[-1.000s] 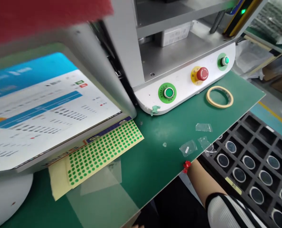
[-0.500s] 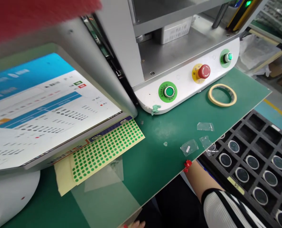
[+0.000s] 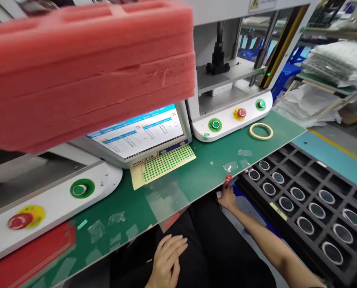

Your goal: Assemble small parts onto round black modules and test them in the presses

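Over my dark trousers, my left hand [image 3: 167, 258] lies with its fingers stretched out and holds nothing. My right hand [image 3: 227, 197] is just below the bench's front edge, its fingers curled in. A small white piece [image 3: 219, 194] shows beside its fingers; what they hold is partly hidden. Right above this hand, a small red object [image 3: 228, 178] sits at the bench edge. Clear film scraps [image 3: 230, 166] lie close by on the green bench top [image 3: 201, 176]. To the right of my right arm stands a black tray [image 3: 282, 212] with several round, silver-rimmed parts [image 3: 297, 193] in its compartments.
A stack of red foam [image 3: 106, 80] juts across the upper left, covering part of a screen [image 3: 154, 134]. Behind the bench stands a press with a button panel [image 3: 226, 122]. A tape roll [image 3: 261, 131] and a green-dot sticker sheet [image 3: 169, 163] lie on the bench.
My view has pulled back and swung left, bringing the red foam and a second button panel into sight. Both hands now show; before, only left fingertips and the right forearm did.
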Motion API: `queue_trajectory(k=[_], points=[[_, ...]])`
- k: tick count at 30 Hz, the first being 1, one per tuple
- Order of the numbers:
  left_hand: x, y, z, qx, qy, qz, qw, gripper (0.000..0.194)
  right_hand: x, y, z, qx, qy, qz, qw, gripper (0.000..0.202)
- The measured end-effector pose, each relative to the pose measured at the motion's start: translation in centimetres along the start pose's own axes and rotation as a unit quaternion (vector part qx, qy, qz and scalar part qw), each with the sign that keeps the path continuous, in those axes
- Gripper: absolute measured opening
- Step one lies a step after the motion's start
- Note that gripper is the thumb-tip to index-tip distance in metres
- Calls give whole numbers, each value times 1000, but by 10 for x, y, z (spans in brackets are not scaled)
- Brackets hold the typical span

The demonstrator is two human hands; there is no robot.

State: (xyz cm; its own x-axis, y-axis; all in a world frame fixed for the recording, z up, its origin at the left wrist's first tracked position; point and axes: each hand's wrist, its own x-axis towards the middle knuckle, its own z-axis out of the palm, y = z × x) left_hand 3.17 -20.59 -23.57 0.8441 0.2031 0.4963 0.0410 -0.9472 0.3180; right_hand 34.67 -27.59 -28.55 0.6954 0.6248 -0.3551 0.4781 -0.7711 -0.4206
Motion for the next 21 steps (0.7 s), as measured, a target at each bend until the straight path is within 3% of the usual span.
queue_trajectory(k=[5, 8, 11, 15, 19, 21], points=[[-1, 12, 4, -11, 36, -24, 999, 41, -63, 21, -15, -43, 10, -39, 998, 51], [0, 15, 3, -24, 42, -43, 998, 37, -104, 30, -53, -46, 36, -90, 994, 65], [10, 25, 0, -34, 48, -64, 996, 32, -139, 29, -106, -41, 69, -154, 985, 67], [56, 60, -1, -66, 57, -93, 992, 33, -180, 11, -174, -41, 96, -250, 963, 73], [123, 107, -9, -184, 57, -76, 978, 85, -214, -21, -217, -19, 117, -426, 897, 80], [145, 123, -19, -224, 97, -57, 968, 88, -228, -37, -227, 12, 111, -489, 865, 86]])
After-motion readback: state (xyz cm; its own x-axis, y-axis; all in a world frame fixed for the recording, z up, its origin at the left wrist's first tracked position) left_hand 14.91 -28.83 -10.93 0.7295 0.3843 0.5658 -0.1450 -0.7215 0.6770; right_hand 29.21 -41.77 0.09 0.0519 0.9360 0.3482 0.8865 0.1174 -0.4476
